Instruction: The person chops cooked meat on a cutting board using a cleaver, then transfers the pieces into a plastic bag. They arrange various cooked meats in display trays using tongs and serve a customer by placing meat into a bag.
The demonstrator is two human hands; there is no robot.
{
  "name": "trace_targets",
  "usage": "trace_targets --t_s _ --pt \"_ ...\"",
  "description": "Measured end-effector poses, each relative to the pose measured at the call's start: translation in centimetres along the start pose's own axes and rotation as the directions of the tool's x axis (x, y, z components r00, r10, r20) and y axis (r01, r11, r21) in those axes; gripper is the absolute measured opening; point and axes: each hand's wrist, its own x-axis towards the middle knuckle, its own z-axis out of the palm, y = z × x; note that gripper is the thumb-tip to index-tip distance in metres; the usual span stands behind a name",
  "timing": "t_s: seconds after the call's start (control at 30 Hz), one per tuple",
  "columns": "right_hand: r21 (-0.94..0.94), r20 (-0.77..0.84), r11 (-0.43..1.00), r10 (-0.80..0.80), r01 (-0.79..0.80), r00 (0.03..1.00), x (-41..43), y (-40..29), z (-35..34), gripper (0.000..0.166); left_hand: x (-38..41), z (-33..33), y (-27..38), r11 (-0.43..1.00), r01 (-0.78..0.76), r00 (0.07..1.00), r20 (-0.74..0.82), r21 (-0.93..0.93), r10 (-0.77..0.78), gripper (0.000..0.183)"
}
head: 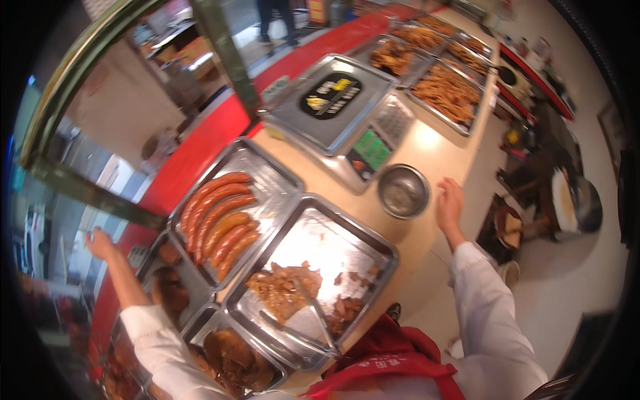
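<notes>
Beyond the red ledge (195, 150), my left hand (101, 245) reaches out at the green window frame's opening; its fingers are small and blurred, so I cannot tell whether they hold something. My right hand (450, 202) hovers by the counter's inner edge, loosely curled and with nothing visible in it. Just left of it stands a round metal bowl (403, 191). Between my arms, one steel tray (345, 225) carries chopped meat (287, 287) with metal tongs (316, 310) lying across it. Another tray (272, 170) holds a row of sausages (220, 215).
A scale (345, 160) with a green display sits past the bowl, a steel plate (332, 100) on top. Farther along are trays of cooked food (445, 92). Dark braised meat (237, 357) fills trays at lower left. A wok (587, 205) stands right; a person's legs (276, 20) show outside.
</notes>
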Motion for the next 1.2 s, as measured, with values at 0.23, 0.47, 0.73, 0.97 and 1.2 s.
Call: trace_targets --t_s 0.23,0.47,0.73,0.97,1.2 --pt "-0.036 0.049 0.994 0.103 -0.101 0.993 -0.1 -0.7 -1.0 0.029 -5.8 4.9 3.4 0.982 0.004 0.969 0.243 -0.191 0.044 0.052" --pt "-0.088 0.020 0.993 0.083 -0.081 0.996 -0.4 -0.3 -1.6 0.027 -7.0 8.0 3.8 0.993 0.003 0.928 0.372 -0.116 0.041 0.055" --pt "-0.066 0.088 0.997 0.032 -0.026 0.996 0.3 -1.8 -0.3 0.027 -5.0 1.6 3.1 0.994 0.104 0.776 0.629 -0.042 -0.055 0.052" --pt "-0.089 0.070 0.995 0.053 -0.047 0.996 -0.5 0.4 -1.2 0.025 -33.8 -11.4 14.1 0.965 -0.251 0.093 0.991 -0.072 0.098 0.026" --pt "-0.079 0.080 0.997 0.030 -0.024 0.996 -0.6 0.9 -1.3 0.026 -51.4 -25.1 12.4 0.863 -0.500 0.289 0.954 0.079 0.080 0.021"
